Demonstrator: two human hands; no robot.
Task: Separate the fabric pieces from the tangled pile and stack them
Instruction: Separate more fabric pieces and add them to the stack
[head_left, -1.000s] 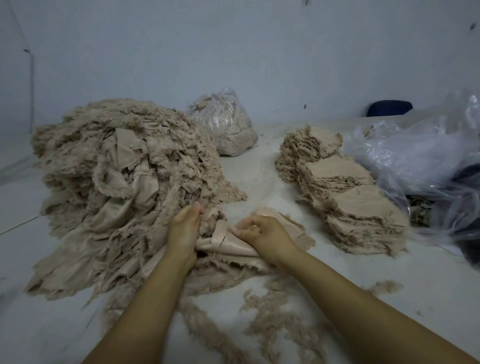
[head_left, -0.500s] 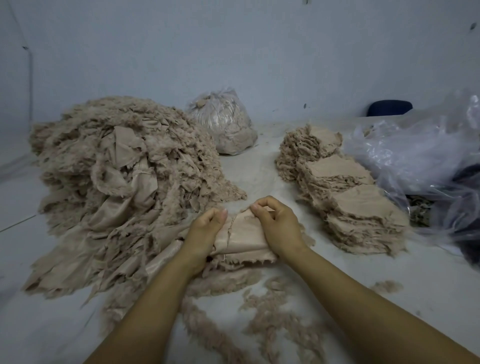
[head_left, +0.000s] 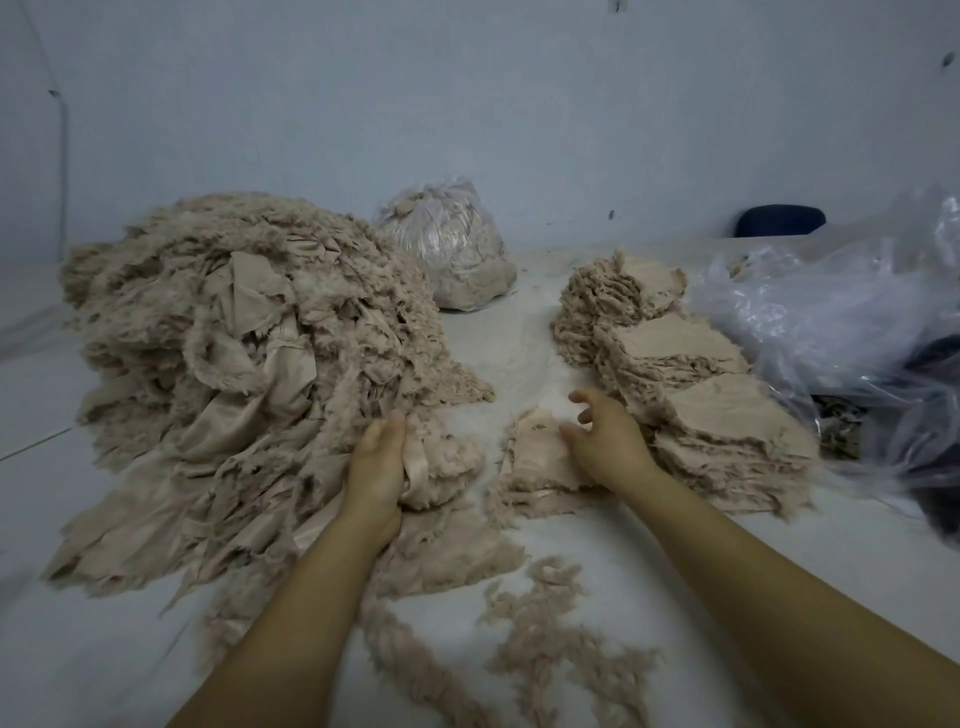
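Beige, frayed fabric forms one tangled pile (head_left: 249, 364) at your worktop's (head_left: 530, 353) left edge; three flat stacks (head_left: 691, 374) line the right. Your left hand (head_left: 379, 462) grips a bunch at the pile's foot; your right hand (head_left: 605, 439), fingers loose, rests on one small separated bundle (head_left: 540, 457).

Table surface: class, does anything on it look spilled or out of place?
Yes. Loose frayed fluff lies scattered on the table in front of the tangled pile, apart from the neat stacks at right. It looks shed from the fabric's ragged edges.
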